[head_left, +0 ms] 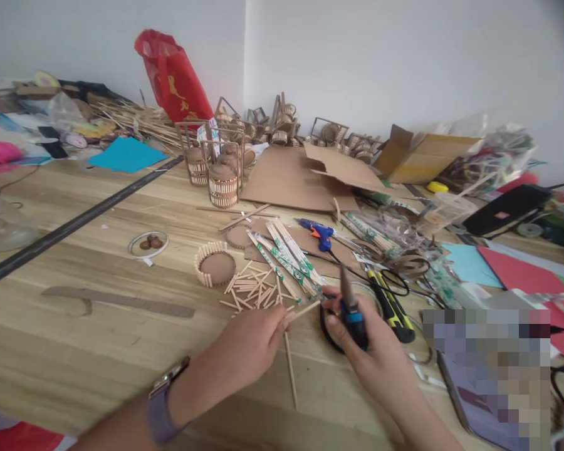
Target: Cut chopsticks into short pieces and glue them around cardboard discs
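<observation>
My left hand [251, 347] is closed in a pinch on a thin wooden stick [303, 310] that points right. My right hand [371, 354] grips blue-handled cutting pliers [350, 307], jaws up, their side close to the stick's free end. Another long stick [290, 369] lies on the table below my hands. A pile of short cut sticks [251, 291] lies just beyond my left hand, beside a small round basket of sticks with a cardboard base [215, 264]. I wear a watch [167, 385] on the left wrist.
Wrapped chopstick packs [289, 257], a blue glue gun [320, 233], a yellow-black knife [390, 307] and scissors lie ahead. Finished stick lanterns [223, 175] stand farther back by flat cardboard [301, 178]. Coloured paper sheets [517, 272] and a blurred patch sit at right. A red bag [173, 75] leans on the wall.
</observation>
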Action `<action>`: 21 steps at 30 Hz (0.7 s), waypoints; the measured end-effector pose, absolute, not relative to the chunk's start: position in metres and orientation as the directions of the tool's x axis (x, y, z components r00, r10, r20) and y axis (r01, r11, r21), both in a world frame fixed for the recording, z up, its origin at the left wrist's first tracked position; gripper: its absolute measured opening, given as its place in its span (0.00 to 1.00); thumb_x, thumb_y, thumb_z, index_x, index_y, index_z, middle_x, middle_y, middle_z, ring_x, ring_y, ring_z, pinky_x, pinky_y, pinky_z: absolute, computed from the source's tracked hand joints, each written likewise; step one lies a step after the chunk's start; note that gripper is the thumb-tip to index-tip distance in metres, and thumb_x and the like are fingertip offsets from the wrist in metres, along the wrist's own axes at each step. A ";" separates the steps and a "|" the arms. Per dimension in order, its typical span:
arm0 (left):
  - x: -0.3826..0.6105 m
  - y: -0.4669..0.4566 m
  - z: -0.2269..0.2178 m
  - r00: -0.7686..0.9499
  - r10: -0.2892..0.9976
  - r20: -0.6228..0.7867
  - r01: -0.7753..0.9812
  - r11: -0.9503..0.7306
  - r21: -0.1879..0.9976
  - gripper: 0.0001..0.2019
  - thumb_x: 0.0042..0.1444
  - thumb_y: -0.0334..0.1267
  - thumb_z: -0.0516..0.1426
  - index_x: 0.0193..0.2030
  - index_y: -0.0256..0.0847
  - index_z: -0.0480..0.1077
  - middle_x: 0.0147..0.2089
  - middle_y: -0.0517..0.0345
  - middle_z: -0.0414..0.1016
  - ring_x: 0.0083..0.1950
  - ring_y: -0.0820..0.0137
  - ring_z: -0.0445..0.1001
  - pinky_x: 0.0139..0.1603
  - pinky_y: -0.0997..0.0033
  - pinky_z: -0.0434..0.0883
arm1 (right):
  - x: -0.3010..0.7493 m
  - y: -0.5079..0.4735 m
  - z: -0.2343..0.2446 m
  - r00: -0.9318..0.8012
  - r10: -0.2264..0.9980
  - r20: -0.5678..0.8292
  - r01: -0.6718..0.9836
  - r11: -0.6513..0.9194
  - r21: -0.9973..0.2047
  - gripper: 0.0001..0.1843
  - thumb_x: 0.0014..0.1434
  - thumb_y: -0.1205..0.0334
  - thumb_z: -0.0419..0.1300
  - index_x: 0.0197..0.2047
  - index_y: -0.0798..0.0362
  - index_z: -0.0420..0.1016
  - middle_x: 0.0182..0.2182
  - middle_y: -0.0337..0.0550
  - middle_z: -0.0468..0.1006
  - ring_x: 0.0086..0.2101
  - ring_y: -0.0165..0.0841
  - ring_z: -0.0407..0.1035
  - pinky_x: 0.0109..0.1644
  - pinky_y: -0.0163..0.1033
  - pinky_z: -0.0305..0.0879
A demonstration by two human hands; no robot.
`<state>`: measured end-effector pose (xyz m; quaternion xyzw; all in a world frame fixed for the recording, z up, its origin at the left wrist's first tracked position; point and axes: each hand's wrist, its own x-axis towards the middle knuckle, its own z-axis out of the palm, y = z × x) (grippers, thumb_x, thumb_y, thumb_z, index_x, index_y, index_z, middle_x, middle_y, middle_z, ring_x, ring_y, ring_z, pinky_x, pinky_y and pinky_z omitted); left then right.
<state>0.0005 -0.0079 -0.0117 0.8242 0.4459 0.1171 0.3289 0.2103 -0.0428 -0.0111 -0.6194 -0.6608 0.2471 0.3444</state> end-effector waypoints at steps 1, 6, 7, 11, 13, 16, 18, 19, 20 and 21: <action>0.002 -0.011 -0.015 0.598 0.796 -0.092 0.660 -0.424 0.620 0.12 0.67 0.38 0.43 0.36 0.41 0.65 0.36 0.51 0.75 0.38 0.61 0.74 0.36 0.66 0.65 | 0.208 -0.043 -0.013 -0.045 0.982 0.185 0.689 0.164 -0.706 0.14 0.62 0.56 0.54 0.49 0.50 0.68 0.50 0.51 0.77 0.47 0.41 0.72 0.51 0.45 0.67; 0.008 -0.018 -0.025 0.649 0.760 0.027 0.616 -0.546 0.568 0.12 0.66 0.32 0.45 0.45 0.41 0.69 0.45 0.47 0.77 0.46 0.58 0.76 0.48 0.59 0.69 | 0.199 -0.045 -0.029 -0.204 0.958 0.201 0.810 0.280 -0.516 0.14 0.58 0.68 0.52 0.47 0.52 0.70 0.41 0.51 0.79 0.43 0.42 0.73 0.44 0.43 0.69; 0.009 -0.018 -0.025 0.649 0.760 0.035 0.623 -0.557 0.549 0.13 0.66 0.30 0.45 0.46 0.40 0.70 0.46 0.46 0.77 0.47 0.57 0.76 0.50 0.58 0.69 | 0.198 -0.045 -0.032 -0.203 0.958 0.204 0.835 0.278 -0.475 0.14 0.57 0.69 0.52 0.46 0.52 0.70 0.39 0.50 0.78 0.41 0.42 0.73 0.42 0.42 0.68; 0.015 -0.020 -0.022 0.620 0.784 0.007 0.709 -0.564 0.424 0.15 0.62 0.25 0.46 0.48 0.40 0.70 0.46 0.46 0.78 0.46 0.59 0.76 0.52 0.57 0.70 | 0.193 -0.046 -0.035 -0.191 0.961 0.202 0.905 0.252 -0.343 0.13 0.58 0.68 0.51 0.46 0.53 0.69 0.36 0.50 0.78 0.38 0.43 0.73 0.38 0.42 0.67; 0.017 -0.021 -0.018 0.610 0.792 -0.017 0.742 -0.563 0.363 0.16 0.61 0.23 0.46 0.48 0.39 0.70 0.46 0.44 0.78 0.46 0.58 0.76 0.51 0.56 0.71 | 0.190 -0.047 -0.034 -0.177 0.968 0.175 0.927 0.224 -0.302 0.12 0.58 0.68 0.51 0.45 0.53 0.69 0.34 0.49 0.77 0.36 0.43 0.74 0.36 0.40 0.66; 0.019 -0.025 -0.011 0.576 0.814 -0.072 0.789 -0.531 0.308 0.17 0.58 0.21 0.46 0.47 0.36 0.71 0.45 0.40 0.78 0.45 0.56 0.76 0.50 0.52 0.71 | 0.183 -0.049 -0.031 -0.132 0.985 0.110 0.955 0.156 -0.252 0.11 0.56 0.69 0.52 0.43 0.53 0.69 0.32 0.49 0.77 0.35 0.43 0.74 0.33 0.39 0.63; 0.022 -0.029 -0.008 0.555 0.827 -0.087 0.806 -0.509 0.300 0.17 0.57 0.19 0.46 0.45 0.35 0.71 0.45 0.38 0.78 0.46 0.54 0.76 0.51 0.50 0.71 | 0.180 -0.049 -0.031 -0.092 0.994 0.057 0.968 0.103 -0.228 0.10 0.55 0.69 0.54 0.41 0.53 0.69 0.32 0.49 0.78 0.33 0.43 0.75 0.32 0.38 0.61; 0.024 -0.031 -0.007 0.545 0.834 -0.086 0.813 -0.501 0.295 0.17 0.56 0.19 0.46 0.44 0.34 0.71 0.44 0.37 0.77 0.46 0.53 0.76 0.50 0.49 0.70 | 0.178 -0.049 -0.031 -0.077 0.996 0.042 0.971 0.084 -0.225 0.10 0.54 0.69 0.54 0.41 0.53 0.69 0.32 0.49 0.78 0.33 0.43 0.75 0.32 0.38 0.61; 0.026 -0.032 -0.007 0.535 0.840 -0.086 0.822 -0.494 0.284 0.16 0.56 0.19 0.46 0.44 0.33 0.71 0.44 0.36 0.77 0.46 0.52 0.76 0.49 0.49 0.70 | 0.177 -0.048 -0.031 -0.066 0.997 0.042 0.971 0.074 -0.226 0.10 0.54 0.69 0.54 0.41 0.53 0.69 0.33 0.50 0.79 0.33 0.43 0.75 0.32 0.38 0.60; 0.027 -0.034 -0.007 0.526 0.846 -0.089 0.831 -0.488 0.268 0.16 0.56 0.19 0.46 0.43 0.32 0.71 0.43 0.35 0.77 0.45 0.51 0.76 0.48 0.49 0.70 | 0.177 -0.047 -0.031 -0.061 0.997 0.054 0.970 0.072 -0.231 0.11 0.54 0.69 0.54 0.41 0.53 0.69 0.34 0.50 0.79 0.34 0.42 0.75 0.32 0.38 0.60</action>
